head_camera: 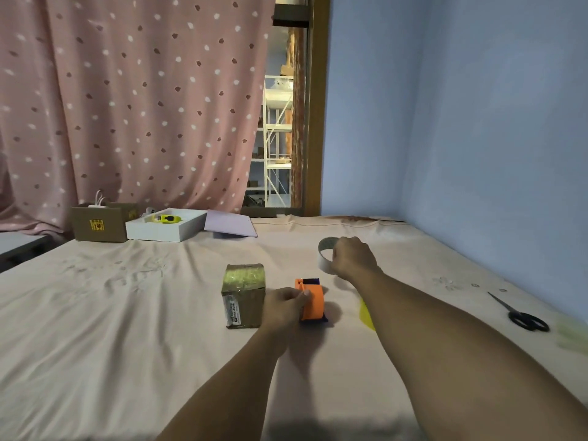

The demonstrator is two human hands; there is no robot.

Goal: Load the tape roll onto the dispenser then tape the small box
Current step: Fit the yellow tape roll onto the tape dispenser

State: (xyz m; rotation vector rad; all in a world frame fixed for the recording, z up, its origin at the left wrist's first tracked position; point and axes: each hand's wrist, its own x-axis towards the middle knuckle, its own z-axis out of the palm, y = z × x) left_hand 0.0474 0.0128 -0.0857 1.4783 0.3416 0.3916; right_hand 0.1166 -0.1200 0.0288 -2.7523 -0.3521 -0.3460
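An orange tape dispenser with a dark base stands on the cloth-covered surface, and my left hand grips its left side. Just left of it sits the small brown box, its top shiny with tape and a label on its front. Farther back on the right, my right hand closes on a clear tape roll with a grey core, standing on its edge on the cloth. The roll is apart from the dispenser.
Black scissors lie at the right near the blue wall. At the back left stand a brown carton, a white tray with a yellow item, and a lilac folder. A yellow patch shows under my right forearm.
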